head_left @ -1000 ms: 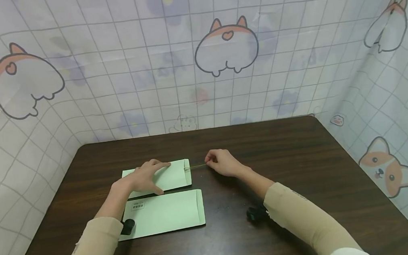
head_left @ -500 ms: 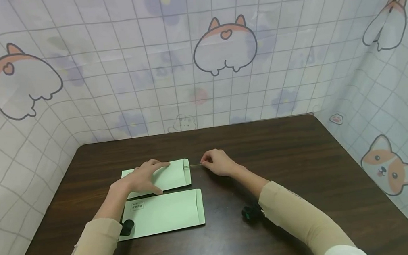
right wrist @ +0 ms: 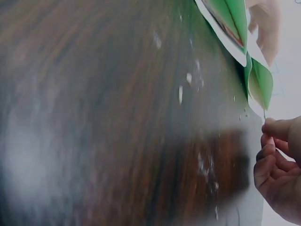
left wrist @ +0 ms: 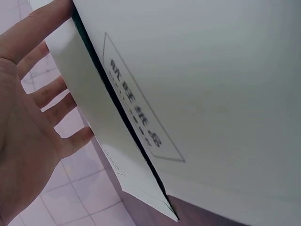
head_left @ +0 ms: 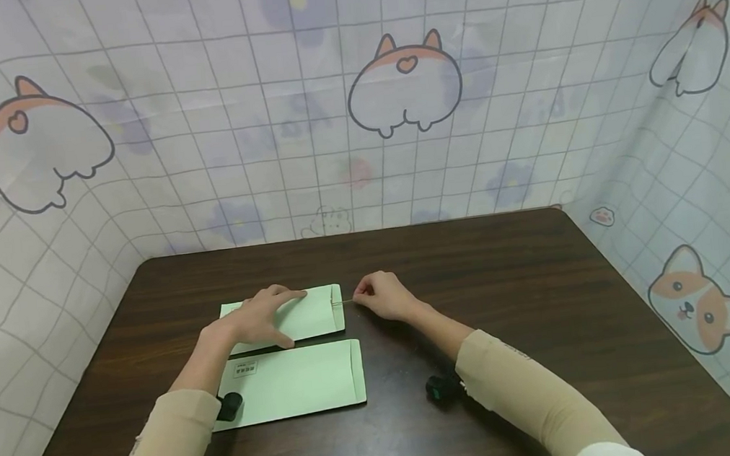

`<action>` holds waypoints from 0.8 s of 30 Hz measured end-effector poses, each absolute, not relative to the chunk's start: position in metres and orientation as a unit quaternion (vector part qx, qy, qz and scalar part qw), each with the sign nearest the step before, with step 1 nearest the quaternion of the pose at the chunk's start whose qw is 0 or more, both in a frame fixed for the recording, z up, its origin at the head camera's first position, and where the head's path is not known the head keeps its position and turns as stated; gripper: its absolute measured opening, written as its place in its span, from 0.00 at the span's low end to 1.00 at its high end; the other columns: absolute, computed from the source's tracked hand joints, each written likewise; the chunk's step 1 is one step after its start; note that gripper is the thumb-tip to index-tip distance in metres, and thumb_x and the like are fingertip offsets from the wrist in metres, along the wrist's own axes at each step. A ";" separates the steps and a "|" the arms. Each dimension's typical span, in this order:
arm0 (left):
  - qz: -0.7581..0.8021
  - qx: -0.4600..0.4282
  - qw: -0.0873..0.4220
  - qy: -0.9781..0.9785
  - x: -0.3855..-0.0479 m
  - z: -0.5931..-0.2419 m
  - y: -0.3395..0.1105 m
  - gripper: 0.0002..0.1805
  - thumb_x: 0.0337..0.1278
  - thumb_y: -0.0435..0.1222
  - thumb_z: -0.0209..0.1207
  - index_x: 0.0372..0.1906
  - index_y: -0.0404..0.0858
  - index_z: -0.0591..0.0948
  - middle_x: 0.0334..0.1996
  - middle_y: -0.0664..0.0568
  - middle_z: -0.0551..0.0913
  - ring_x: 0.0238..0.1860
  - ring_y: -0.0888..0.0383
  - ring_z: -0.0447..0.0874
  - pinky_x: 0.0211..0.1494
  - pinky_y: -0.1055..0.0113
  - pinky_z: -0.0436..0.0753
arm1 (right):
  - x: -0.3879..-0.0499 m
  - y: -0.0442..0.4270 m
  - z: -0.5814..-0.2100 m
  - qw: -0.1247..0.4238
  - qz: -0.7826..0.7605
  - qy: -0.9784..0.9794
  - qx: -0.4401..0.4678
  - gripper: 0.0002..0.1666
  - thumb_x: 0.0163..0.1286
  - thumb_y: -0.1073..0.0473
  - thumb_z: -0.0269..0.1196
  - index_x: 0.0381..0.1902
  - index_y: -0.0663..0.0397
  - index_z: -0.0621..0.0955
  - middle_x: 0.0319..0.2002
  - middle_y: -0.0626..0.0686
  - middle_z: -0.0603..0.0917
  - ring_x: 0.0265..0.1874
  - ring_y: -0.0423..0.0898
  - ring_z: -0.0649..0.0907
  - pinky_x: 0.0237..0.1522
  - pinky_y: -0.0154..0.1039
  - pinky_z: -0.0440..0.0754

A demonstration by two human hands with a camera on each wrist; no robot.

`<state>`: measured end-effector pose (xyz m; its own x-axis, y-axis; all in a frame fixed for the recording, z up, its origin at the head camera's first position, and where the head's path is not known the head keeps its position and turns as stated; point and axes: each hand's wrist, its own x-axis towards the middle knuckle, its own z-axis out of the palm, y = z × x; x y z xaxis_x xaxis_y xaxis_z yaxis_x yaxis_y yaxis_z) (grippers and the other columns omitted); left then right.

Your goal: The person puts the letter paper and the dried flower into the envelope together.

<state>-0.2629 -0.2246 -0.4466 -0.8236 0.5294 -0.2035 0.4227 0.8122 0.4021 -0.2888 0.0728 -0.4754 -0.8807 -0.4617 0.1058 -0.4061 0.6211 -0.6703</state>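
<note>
Two pale green envelopes lie side by side on the dark wooden table. My left hand (head_left: 257, 318) rests on the far envelope (head_left: 310, 316) with its fingers spread and thumb toward the near envelope (head_left: 301, 387). Between thumb and fingertips, my right hand (head_left: 385, 296) pinches a thin string (head_left: 347, 301) that runs from the far envelope's right end. In the right wrist view the right ends of both envelopes gape a little, the far one (right wrist: 261, 84) beside the pinching fingers. Printed characters in a box show on the near envelope (left wrist: 225, 94) in the left wrist view.
The brown table (head_left: 473, 269) meets a patterned cloth wall (head_left: 254, 158) at its back edge. Small pale specks (right wrist: 189, 77) lie on the tabletop by the envelopes. A black wrist device (head_left: 443, 388) hangs under the right forearm, another (head_left: 229, 406) by the left.
My right hand has moved left toward the far envelope, and the visible stretch of string has shortened. The left hand and both envelopes stay in place.
</note>
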 end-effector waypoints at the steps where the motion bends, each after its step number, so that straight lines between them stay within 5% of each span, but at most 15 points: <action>1: 0.173 0.254 0.155 0.939 -0.263 -0.447 -0.224 0.52 0.50 0.46 0.78 0.80 0.45 0.64 0.73 0.39 0.63 0.73 0.36 0.60 0.67 0.26 0.58 | -0.289 0.072 -0.476 0.037 -0.363 0.899 -0.241 0.07 0.74 0.61 0.65 0.38 0.55 0.89 0.31 0.46 0.85 0.29 0.40 0.80 0.36 0.38 0.80; 24: 0.163 0.255 0.158 0.940 -0.266 -0.445 -0.216 0.51 0.51 0.45 0.77 0.79 0.45 0.65 0.72 0.39 0.64 0.71 0.37 0.62 0.66 0.28 0.61 | -0.287 0.052 -0.479 0.039 -0.393 0.889 -0.231 0.06 0.73 0.62 0.67 0.37 0.55 0.90 0.29 0.45 0.85 0.26 0.39 0.79 0.31 0.35 0.78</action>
<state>-0.2656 -0.2158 -0.4455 -0.8199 0.5313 -0.2132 0.4284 0.8165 0.3871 -0.2875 0.0519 -0.4794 -0.8906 -0.4409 0.1117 -0.3792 0.5843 -0.7175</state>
